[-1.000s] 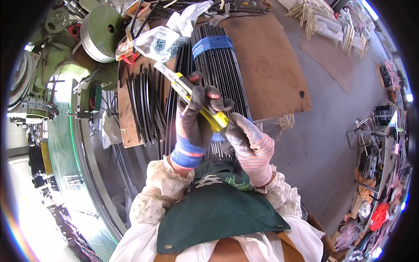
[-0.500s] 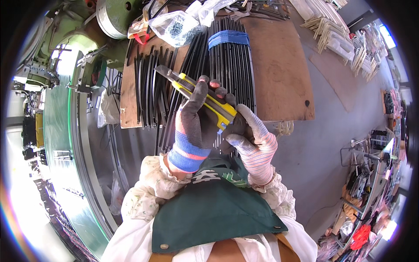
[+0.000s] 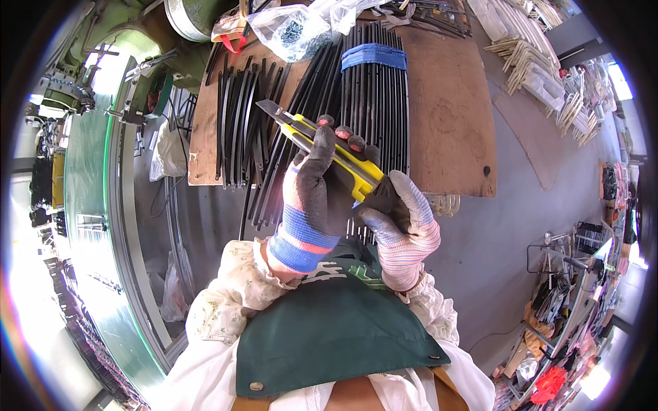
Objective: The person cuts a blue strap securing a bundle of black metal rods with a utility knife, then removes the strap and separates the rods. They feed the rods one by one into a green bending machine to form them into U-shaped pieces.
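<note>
Gripping a yellow utility knife (image 3: 360,171), the gloved L hand (image 3: 312,178) is closed round it, thumb on near side, fingertips (image 3: 356,142) showing on far side. R hand (image 3: 408,229), also gloved, is just beside the butt end (image 3: 372,179), thumb & forefinger parted; other fingers mostly hidden, so can't tell if it has hold of anything.

Key relation: knife's long axis runs diag., grey blade (image 3: 269,108) out to upper L, butt down twd R hand. L hand has the middle; R is nearer the butt, well apart from the blade.

Beyond: black rod bundle (image 3: 375,96) w/ blue band (image 3: 373,56), loose black strips (image 3: 240,123) to its L, all on brown board (image 3: 449,116). Clear bag (image 3: 291,33) w/ small pcs at top. Farther out: pale bent tubes (image 3: 531,61) upper R, grey floor (image 3: 473,253).
</note>
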Available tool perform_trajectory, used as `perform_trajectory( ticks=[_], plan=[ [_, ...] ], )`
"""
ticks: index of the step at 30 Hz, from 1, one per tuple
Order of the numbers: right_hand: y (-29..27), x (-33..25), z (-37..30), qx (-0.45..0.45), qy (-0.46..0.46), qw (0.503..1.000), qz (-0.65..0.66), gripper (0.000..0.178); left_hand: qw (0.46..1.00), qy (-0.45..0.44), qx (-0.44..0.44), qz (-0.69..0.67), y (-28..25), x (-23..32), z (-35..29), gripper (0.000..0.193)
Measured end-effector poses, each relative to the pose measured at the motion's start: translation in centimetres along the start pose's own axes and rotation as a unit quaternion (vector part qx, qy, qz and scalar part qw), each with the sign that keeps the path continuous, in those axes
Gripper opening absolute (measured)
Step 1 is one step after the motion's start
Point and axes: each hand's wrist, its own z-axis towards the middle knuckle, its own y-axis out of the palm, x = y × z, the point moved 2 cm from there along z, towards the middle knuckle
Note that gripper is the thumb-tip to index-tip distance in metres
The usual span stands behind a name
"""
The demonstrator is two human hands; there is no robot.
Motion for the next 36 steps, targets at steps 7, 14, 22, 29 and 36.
perform_trajectory(
  ticks=[7,14,22,29,36],
  plan=[
    [0.4,-0.5,0.1,0.009,0.054,0.998,-0.002,0.057,0.996,0.047,-0.010,0.075,0.1,-0.2,0.1,0.023],
    [-1.7,-0.6,1.6,-0.136,-0.101,0.966,-0.196,0.038,0.997,-0.070,0.012,0.014,-0.8,0.4,-0.2,0.022],
    [-0.8,-0.8,2.4,-0.058,-0.098,0.981,-0.160,0.036,0.957,-0.008,-0.070,0.280,-2.4,1.9,-0.9,0.025],
    [1.1,-2.6,1.7,-0.077,0.094,0.980,-0.157,0.031,0.993,0.052,-0.085,0.061,-1.7,1.1,-0.8,0.011],
    [1.5,-4.2,1.0,-0.075,-0.146,0.915,-0.368,0.032,0.987,-0.017,-0.083,-0.138,-1.1,2.2,-0.4,0.021]
  ],
)
